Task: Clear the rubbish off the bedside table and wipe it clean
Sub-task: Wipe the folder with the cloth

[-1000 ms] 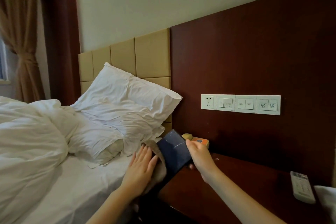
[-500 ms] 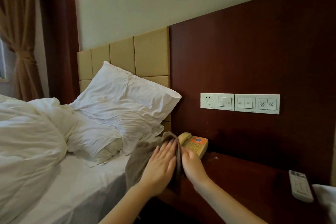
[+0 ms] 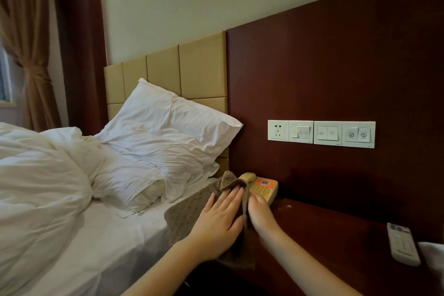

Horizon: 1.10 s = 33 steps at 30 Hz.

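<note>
The dark red-brown bedside table (image 3: 324, 235) stands to the right of the bed. A brown cloth (image 3: 189, 214) is draped over a flat thing held upright at the table's left edge. The cloth covers that thing completely; the earlier frames show it as a dark blue folder. My left hand (image 3: 221, 221) presses flat on the cloth's near side with straight fingers. My right hand (image 3: 260, 214) holds the far side, its fingertips hidden behind the cloth. A small white scrap (image 3: 288, 206) lies on the tabletop near the phone.
A yellow and orange phone (image 3: 264, 187) sits at the table's back left corner. A white remote (image 3: 402, 244) and a white fabric edge (image 3: 432, 255) lie at the far right. Wall switches (image 3: 322, 133) are above. A pillow (image 3: 168, 132) and duvet (image 3: 43, 187) are on the bed.
My left hand brought the brown cloth up from the bed and over the dark blue folder, which is now covered. My right hand stayed at the folder's far side.
</note>
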Each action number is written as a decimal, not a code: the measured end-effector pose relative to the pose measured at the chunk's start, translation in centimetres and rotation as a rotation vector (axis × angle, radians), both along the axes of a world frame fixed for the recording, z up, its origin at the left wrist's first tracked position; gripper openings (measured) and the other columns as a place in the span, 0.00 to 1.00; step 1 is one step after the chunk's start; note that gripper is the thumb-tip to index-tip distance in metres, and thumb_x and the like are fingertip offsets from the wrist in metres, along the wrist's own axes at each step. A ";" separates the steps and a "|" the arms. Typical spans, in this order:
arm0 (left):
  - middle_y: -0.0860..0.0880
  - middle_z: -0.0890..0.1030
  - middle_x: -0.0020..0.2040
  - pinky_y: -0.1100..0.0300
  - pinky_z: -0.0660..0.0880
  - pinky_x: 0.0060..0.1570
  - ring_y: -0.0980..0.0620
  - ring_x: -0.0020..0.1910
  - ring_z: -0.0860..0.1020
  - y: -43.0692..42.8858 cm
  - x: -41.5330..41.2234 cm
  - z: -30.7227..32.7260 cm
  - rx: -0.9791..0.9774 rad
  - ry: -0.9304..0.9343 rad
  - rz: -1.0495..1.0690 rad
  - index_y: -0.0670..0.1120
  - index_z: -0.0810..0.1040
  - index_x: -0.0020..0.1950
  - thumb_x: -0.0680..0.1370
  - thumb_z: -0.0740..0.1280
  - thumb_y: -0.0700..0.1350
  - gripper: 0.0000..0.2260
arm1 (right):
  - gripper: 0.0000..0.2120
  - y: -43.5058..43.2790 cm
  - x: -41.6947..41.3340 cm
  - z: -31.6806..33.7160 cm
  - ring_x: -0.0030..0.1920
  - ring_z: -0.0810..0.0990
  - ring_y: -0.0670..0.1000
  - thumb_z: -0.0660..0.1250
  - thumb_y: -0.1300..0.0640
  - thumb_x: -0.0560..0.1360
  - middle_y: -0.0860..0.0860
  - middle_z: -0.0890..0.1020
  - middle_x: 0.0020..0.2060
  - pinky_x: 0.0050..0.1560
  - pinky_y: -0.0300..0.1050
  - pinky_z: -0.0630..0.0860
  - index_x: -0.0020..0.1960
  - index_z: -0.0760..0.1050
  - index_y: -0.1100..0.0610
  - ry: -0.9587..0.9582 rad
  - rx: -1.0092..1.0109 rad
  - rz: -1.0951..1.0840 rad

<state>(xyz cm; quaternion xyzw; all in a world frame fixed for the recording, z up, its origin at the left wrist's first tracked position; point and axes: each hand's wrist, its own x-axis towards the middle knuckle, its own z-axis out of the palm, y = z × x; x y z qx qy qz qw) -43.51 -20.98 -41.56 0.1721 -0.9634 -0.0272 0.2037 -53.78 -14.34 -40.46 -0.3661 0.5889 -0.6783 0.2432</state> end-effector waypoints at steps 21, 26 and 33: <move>0.47 0.51 0.78 0.61 0.50 0.73 0.51 0.77 0.51 1.6 0.0 2.5 -0.149 -0.058 0.084 0.44 0.46 0.78 0.82 0.55 0.48 0.28 | 0.13 -0.4 0.1 0.7 0.53 0.72 0.49 0.50 0.63 0.83 0.51 0.75 0.47 0.55 0.41 0.67 0.52 0.74 0.59 -0.032 0.019 -0.013; 0.50 0.77 0.44 0.65 0.72 0.45 0.53 0.43 0.76 0.0 1.2 4.5 0.280 0.314 0.148 0.43 0.73 0.56 0.81 0.59 0.43 0.07 | 0.15 -0.3 0.5 1.3 0.50 0.78 0.52 0.53 0.54 0.83 0.53 0.79 0.43 0.55 0.50 0.74 0.45 0.75 0.54 0.117 0.032 0.083; 0.45 0.78 0.39 0.57 0.73 0.35 0.47 0.39 0.76 -2.4 4.4 5.3 1.180 1.010 0.161 0.44 0.76 0.46 0.81 0.59 0.43 0.08 | 0.12 0.3 -1.7 0.0 0.48 0.76 0.46 0.60 0.45 0.79 0.46 0.75 0.46 0.47 0.41 0.73 0.58 0.69 0.51 0.320 0.060 -0.022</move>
